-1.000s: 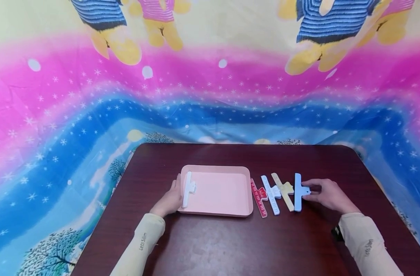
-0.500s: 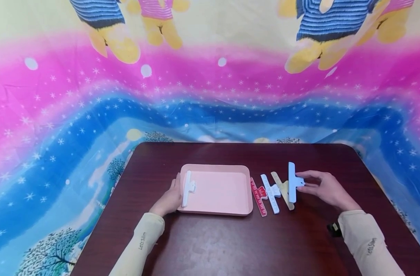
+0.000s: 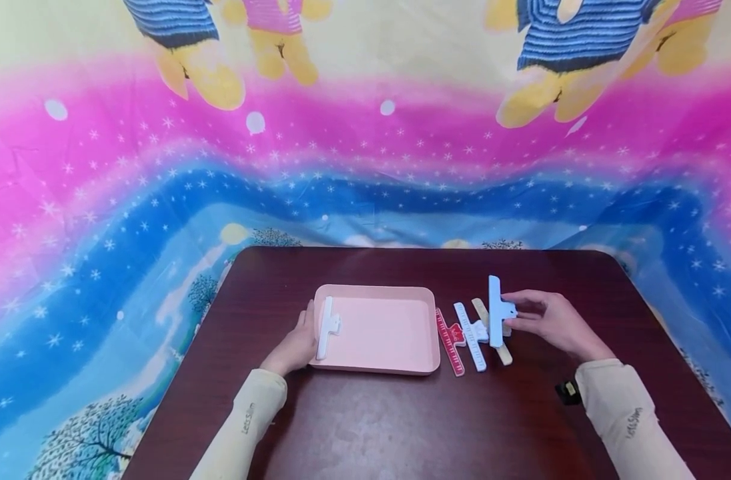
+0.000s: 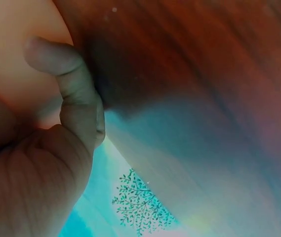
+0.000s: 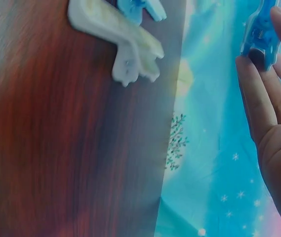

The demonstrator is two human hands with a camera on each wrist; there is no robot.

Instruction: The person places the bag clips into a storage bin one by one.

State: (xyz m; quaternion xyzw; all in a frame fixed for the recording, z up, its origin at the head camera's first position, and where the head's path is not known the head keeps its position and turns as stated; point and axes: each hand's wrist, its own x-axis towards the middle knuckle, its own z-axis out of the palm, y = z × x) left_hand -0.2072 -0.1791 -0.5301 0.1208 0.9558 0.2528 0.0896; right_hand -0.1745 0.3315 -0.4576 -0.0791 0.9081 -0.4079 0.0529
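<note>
A pink tray (image 3: 395,333) lies on the dark wooden table (image 3: 401,427), with a white clip (image 3: 327,327) clamped on its left rim. My left hand (image 3: 305,328) grips the tray's left edge, its thumb (image 4: 76,84) bent over the tray (image 4: 12,59). My right hand (image 3: 512,319) pinches the handles of a blue clip (image 3: 494,311) and holds it upright above the table, over a yellow clip (image 3: 502,350). In the right wrist view the blue clip (image 5: 261,32) sits between my fingertips, above the yellow clip (image 5: 125,44).
A red ruler-marked clip (image 3: 451,341) and a pale blue-white clip (image 3: 472,337) lie between the tray and the yellow clip. A bright patterned cloth (image 3: 101,233) surrounds the table on all sides.
My right hand has lifted the blue clip off the table and carried it left, over the yellow clip. The left hand and tray have stayed put.
</note>
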